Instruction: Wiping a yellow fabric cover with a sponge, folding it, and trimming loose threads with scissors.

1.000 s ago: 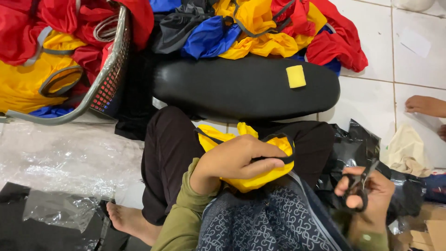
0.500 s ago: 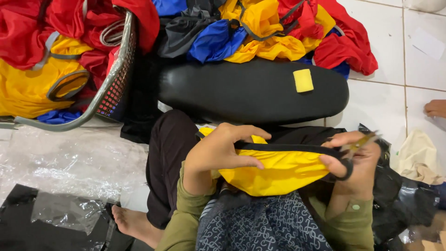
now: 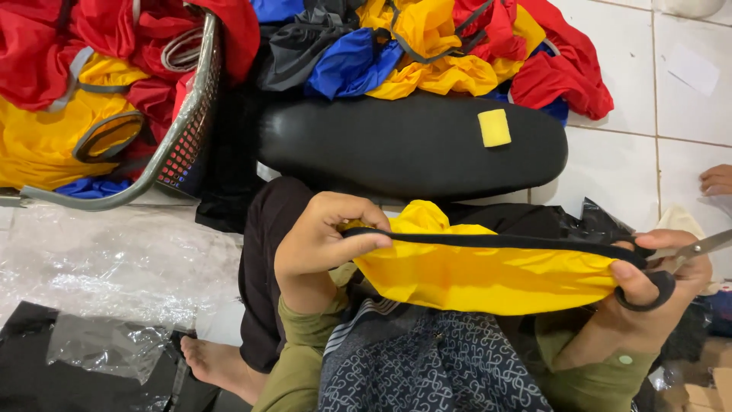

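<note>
The yellow cloth (image 3: 480,278), bunched a second ago, now stretches flat across the lap, left hand (image 3: 320,244) pinching its black strap (image 3: 496,241), right hand (image 3: 648,294) gripping the far end and scissors (image 3: 671,267).

left hand (image 3: 320,248): pinches black strap (image 3: 496,242) on yellow cloth (image 3: 480,278)
right hand (image 3: 648,294): holds scissors (image 3: 671,267) and strap's other end, pulled taut
behind: black cushion (image 3: 404,145), basket (image 3: 183,145) of clothes
</note>
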